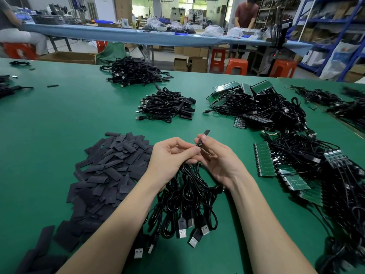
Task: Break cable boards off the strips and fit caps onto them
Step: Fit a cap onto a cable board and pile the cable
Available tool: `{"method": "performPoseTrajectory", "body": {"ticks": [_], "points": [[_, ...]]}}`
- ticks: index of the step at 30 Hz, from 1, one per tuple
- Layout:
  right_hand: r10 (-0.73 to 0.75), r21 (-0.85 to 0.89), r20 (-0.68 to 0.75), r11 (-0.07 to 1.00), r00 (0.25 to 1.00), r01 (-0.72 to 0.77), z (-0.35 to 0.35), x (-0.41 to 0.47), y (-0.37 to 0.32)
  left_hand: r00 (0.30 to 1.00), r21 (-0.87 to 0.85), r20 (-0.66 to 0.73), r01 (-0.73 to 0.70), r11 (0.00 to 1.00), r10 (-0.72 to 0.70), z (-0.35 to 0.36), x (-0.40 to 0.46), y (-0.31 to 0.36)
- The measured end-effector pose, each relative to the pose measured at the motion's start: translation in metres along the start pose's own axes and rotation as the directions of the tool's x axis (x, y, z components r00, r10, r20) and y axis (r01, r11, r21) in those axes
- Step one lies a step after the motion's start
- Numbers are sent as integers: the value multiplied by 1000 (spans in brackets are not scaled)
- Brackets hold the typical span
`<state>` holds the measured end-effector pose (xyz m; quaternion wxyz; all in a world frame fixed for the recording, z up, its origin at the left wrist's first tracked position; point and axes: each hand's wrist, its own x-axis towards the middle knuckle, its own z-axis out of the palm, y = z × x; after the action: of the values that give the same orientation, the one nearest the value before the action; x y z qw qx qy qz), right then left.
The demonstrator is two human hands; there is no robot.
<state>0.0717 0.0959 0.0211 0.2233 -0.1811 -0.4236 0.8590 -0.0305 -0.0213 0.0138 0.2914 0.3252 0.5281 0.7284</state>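
Your right hand (219,155) pinches a black cap (205,135); your left hand (169,155) pinches the cable board (198,145), mostly hidden between your fingertips, cables (185,186) dangling below.

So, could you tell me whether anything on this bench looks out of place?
Only small strays: one black cap lies alone on the green mat, far from the cap pile. Otherwise nothing stands out.

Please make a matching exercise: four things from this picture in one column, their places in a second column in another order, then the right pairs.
1. cap pile
2. board strips
3. cap
4. USB plugs

A. in the grip of the right hand
B. between the forearms, near the viewer
C. left of the left hand
D. right of the hands

Pairs: 1-C, 2-D, 3-A, 4-B
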Motion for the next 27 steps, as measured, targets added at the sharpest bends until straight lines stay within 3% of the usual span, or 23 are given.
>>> {"method": "performPoseTrajectory", "body": {"ticks": [27], "points": [[18, -94, 80, 996, 997, -10, 3, -4, 0, 997, 35, -50, -49, 998, 50, 1, 2, -4]]}}
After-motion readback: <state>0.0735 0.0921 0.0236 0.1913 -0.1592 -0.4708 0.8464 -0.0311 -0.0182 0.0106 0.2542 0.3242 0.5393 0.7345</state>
